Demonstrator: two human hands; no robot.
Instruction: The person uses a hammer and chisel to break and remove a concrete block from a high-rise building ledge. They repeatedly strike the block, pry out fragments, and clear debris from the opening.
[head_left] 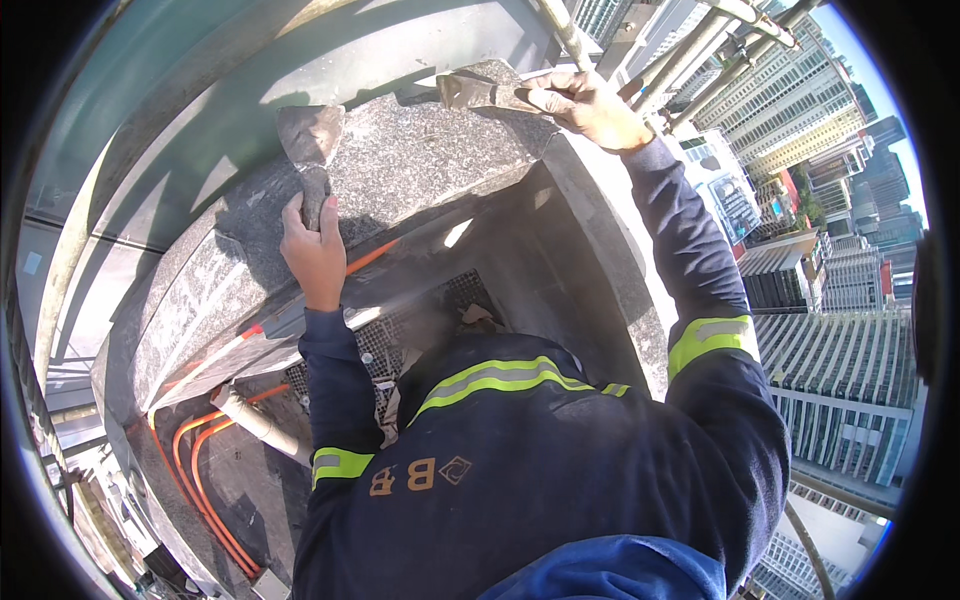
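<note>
My left hand (313,252) is closed around the handle of a wide-bladed scraper (310,138), whose dusty blade points away from me at the edge of a curved, rough grey ledge (420,150). Farther right, my right hand (592,108) grips a second scraper (470,93). Its blade points left and lies over the far edge of the ledge; whether it touches cannot be told. Both forearms, in dark blue sleeves with reflective bands, reach forward over the ledge. Grey dust or mortar coats both tools.
Scaffold poles (690,62) stand at the upper right, with tall buildings far below beyond them. Glass panels (230,110) rise behind the ledge. Under it is a recess with a black grid (470,292), a pale pipe (262,425) and orange conduits (200,475).
</note>
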